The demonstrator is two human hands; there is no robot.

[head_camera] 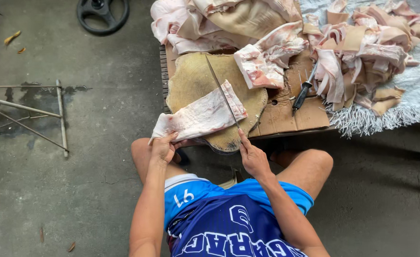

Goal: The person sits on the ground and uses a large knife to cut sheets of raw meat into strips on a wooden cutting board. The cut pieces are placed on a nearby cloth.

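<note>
Hands I see: two, left hand (163, 148) and right hand (252, 159)
Knives: two, long knife (222, 90) and dark-handled knife (303, 90)
Chopping blocks: one, round block (191, 81)
Meat slabs on the block: one (200, 115)
Cardboard sheets: one (286, 116)
Wheels, far left: one (103, 14)

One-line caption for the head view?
Left hand pins a pale pork-skin slab on a round wooden block; right hand draws a long knife across it.
</note>
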